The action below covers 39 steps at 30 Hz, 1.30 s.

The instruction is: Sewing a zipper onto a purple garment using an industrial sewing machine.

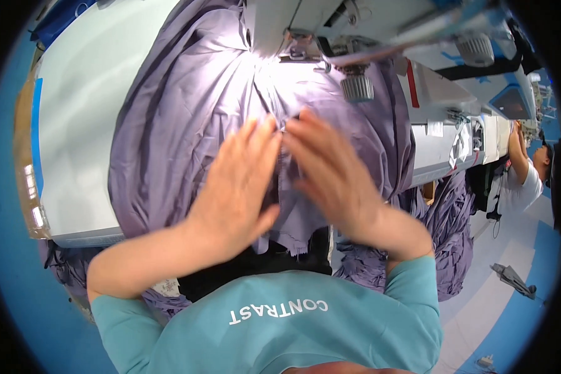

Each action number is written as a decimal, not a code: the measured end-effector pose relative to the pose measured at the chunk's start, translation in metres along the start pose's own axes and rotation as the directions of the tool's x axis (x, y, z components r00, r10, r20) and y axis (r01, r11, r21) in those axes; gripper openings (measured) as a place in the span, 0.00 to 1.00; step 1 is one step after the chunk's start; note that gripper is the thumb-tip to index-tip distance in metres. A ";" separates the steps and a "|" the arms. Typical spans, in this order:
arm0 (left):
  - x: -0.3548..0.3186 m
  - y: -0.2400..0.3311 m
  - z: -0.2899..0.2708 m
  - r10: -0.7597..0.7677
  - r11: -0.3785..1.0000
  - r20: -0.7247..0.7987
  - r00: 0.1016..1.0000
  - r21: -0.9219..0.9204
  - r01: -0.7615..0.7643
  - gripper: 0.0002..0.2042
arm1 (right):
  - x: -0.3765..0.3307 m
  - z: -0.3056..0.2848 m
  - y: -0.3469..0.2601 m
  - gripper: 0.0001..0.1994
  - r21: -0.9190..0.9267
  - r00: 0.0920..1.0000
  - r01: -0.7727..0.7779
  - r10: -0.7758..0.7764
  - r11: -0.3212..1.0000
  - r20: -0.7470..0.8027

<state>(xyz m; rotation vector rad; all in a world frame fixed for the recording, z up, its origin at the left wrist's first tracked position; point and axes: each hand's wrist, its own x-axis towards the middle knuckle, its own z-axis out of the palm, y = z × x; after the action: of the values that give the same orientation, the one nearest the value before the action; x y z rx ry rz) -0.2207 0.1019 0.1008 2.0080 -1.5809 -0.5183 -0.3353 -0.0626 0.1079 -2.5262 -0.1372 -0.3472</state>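
A large spread of purple-grey fabric (162,143) covers the table and gathers toward the lit needle area of a sewing machine (302,47). My left hand (233,181) lies over the cloth, its fingers stretched toward the machine and its thumb apart. Beside it, my right hand (333,168) points the same way with extended fingers, slightly blurred by motion. Between the two hands a seam or fold runs up the cloth toward the needle. Neither hand grips anything that I can make out. Some cloth hangs over the table's near edge, with frayed threads at its end.
The white table top (81,124) extends to the left. A ribbed knob (357,88) sits low on the machine, right of the needle. More purple cloth (445,243) is heaped below the table at the right. Another person (520,184) works farther along the row.
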 end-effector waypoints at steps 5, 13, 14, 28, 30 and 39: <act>-0.013 -0.024 0.003 -0.021 0.947 0.053 0.998 0.322 0.003 0.52 | -0.017 -0.001 -0.002 0.51 -0.069 0.985 -0.161 0.164 0.984 0.045; -0.079 -0.048 -0.010 0.187 0.842 0.301 0.935 0.441 -0.310 0.44 | -0.113 0.011 0.026 0.56 -0.202 0.941 -0.004 0.072 0.979 0.332; -0.084 -0.041 -0.004 0.184 0.847 0.307 0.934 0.432 -0.309 0.44 | -0.119 0.017 0.020 0.56 -0.196 0.938 -0.010 0.077 0.981 0.338; -0.063 0.016 0.060 0.325 0.937 -0.326 0.888 0.236 -0.257 0.19 | -0.125 0.118 -0.008 0.30 -0.391 0.862 -0.340 0.117 0.855 -0.493; -0.058 0.015 0.059 0.399 0.897 -0.300 0.867 0.324 -0.301 0.18 | -0.126 0.109 -0.004 0.20 -0.386 0.843 -0.284 0.037 0.878 -0.536; -0.045 0.026 0.067 0.500 0.863 -0.406 0.765 0.306 -0.402 0.16 | -0.121 0.064 -0.028 0.11 -0.233 0.828 -0.054 -0.087 0.971 -0.554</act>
<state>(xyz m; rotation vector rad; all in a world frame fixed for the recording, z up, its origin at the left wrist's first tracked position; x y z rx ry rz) -0.2914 0.1297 0.0635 1.6133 -1.7544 0.3206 -0.4422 -0.0054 0.0383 -2.5341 0.1234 -1.1612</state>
